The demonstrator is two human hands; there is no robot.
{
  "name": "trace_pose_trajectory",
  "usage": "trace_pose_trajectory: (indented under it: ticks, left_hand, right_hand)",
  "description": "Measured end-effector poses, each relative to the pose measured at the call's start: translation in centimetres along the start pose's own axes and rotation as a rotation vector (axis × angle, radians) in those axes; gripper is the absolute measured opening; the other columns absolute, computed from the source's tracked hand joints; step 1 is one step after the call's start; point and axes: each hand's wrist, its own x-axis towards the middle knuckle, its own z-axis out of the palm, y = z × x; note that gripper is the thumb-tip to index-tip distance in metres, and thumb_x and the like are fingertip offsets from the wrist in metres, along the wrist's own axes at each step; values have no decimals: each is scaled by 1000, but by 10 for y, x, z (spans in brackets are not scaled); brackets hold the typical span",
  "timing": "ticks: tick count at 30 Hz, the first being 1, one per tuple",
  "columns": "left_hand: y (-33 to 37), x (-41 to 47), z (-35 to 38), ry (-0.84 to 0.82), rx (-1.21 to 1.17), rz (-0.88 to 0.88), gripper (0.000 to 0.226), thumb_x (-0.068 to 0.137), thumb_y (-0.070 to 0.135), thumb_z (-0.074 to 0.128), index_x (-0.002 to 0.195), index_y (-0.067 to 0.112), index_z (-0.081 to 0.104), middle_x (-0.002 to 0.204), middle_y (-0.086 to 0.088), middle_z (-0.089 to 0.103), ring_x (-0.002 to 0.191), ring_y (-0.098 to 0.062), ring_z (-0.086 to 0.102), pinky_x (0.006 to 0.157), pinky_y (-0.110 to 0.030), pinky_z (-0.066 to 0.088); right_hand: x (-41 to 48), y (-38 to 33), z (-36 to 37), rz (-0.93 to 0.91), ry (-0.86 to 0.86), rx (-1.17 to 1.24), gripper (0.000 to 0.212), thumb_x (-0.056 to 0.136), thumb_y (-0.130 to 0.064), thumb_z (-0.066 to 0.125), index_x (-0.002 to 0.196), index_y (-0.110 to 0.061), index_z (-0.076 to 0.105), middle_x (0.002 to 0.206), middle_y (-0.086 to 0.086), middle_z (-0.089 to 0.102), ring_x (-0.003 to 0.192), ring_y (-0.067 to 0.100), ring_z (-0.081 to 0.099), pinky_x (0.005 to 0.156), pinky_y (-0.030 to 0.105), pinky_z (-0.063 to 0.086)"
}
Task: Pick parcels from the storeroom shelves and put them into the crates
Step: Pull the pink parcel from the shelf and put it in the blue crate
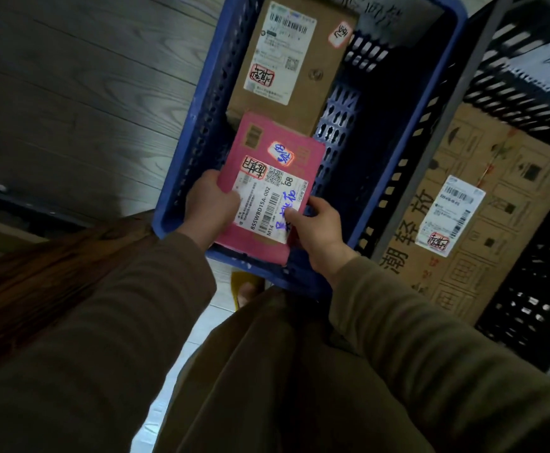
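Left hand, right hand grip pink parcel edges over blue crate.

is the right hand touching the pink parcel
Touching. The head view shows the right hand with its thumb lying on the white label of the pink parcel, with no gap between them.

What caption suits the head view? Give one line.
Left hand and right hand hold a pink parcel over a blue crate containing a brown box.
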Motion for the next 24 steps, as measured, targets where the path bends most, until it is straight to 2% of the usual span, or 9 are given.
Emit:
trace_pose_trajectory:
  ticks: [4,8,10,12,14,16,18,20,24]
  left_hand:
    - [14,-13,-5,99,-7,-13,34,88,30,55,117,11,51,112,-7,63,97,-27,61,82,-37,50]
    - [22,-26,-2,72,-36,-105,38,88,28,56,118,7,49,114,-9,61,101,-29,60,83,-38,50]
    - [19,-32,5,28,-119,-169,38,86,25,58,116,3,54,113,-12,63,99,-31,62,87,-41,52]
    - [15,-42,12,-10,-200,-205,35,87,27,59,110,1,60,107,-11,66,94,-29,64,86,-41,53]
    - [12,-49,13,-22,-231,-216,29,88,30,60,102,5,63,102,-11,67,92,-28,65,84,-41,54]
    - [9,-53,7,-56,-295,-228,23,87,31,60,97,10,61,101,-13,68,89,-28,66,78,-42,56]
    - [7,-56,-1,-110,-348,-250,21,90,31,57,97,11,57,91,-7,67,76,-21,65,57,-30,55]
    - [4,-59,-6,-140,-371,-274,22,93,33,53,100,11,55,81,-2,64,67,-15,62,40,-20,49]
    - [0,-55,3,-126,-602,-373,25,94,26,54,110,7,55,96,-10,65,72,-17,63,50,-29,53]
  right_hand:
    - [-13,-9,-8,-14,-49,27,32,93,-11,55,125,-8,51,102,4,61,82,19,62,77,33,53]
    - [-14,-22,-17,-64,3,-98,11,91,-14,52,101,-16,57,97,4,66,88,26,65,83,45,54]
    - [-11,-26,-24,-108,51,-234,16,86,-17,52,99,-16,61,98,8,68,92,30,65,83,49,53]
    - [-13,-34,-31,-133,70,-396,21,86,-12,51,103,-9,64,102,12,68,94,30,64,83,45,53]
    - [-14,-42,-38,-158,35,-528,20,86,-5,50,99,-4,64,99,14,67,88,28,62,72,36,51]
    - [-15,-51,-39,-189,0,-632,21,85,-5,49,99,-6,65,93,9,63,83,22,56,66,27,39]
    - [-18,-61,-36,-229,-17,-678,26,86,-7,49,106,-10,65,92,3,60,87,18,55,69,23,35]
    - [-20,-70,-31,-276,-25,-696,30,87,-9,50,114,-12,64,106,5,64,99,21,59,73,22,37]
    - [-8,-75,-17,-382,-49,-823,34,92,-14,46,123,-19,59,121,8,63,112,29,57,95,35,45]
